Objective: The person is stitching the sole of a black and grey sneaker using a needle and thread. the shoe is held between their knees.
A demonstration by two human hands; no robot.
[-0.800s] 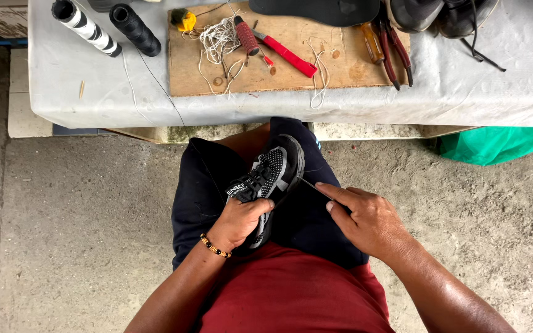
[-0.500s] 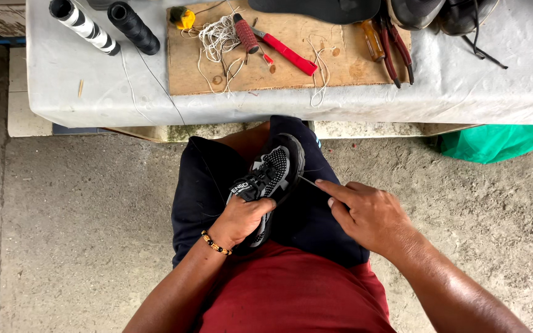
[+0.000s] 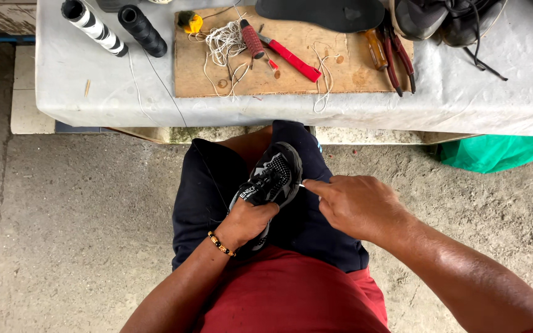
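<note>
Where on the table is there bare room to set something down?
Bare grey cloth lies left of the wooden board, below the two spools, and right of the board below the shoes. The board itself is crowded with string, awl and pliers.

Right hand (image 3: 359,206) drawn in toward black shoe (image 3: 274,179), fingertips now just beside its edge, needle barely visible.

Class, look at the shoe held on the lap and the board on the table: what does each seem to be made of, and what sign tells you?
Shoe: black upper that looks like woven mesh fabric, matte, with pale speckles; the left hand grips it, the right hand works at its edge.
Board: probably plywood or hardboard, raw brown, unvarnished, with stains and scuffs.
</note>
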